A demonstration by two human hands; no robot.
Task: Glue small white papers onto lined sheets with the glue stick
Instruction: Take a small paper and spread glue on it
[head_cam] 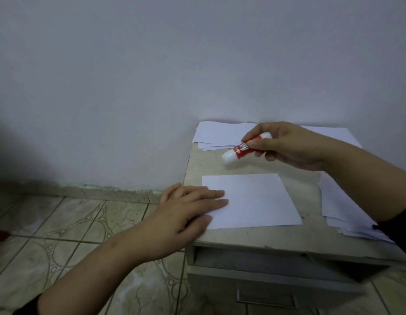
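The left hand [188,209] is laid flat on the paper [254,201], mid-desk [254,235]. Above it, the glue stick [243,149] is pinched by the right hand [288,146], cap on. Light, flimsy paper, likely best pinned at its edge.

I'm seeing a plain pale wall [152,64] | patterned tiled floor [61,223] | small grey cabinet [265,269], drawer standing slightly open | dim light

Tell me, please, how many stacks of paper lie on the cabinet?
2: one stack at the far edge by the wall, one stack at the right under the right forearm. A single sheet lies between them.
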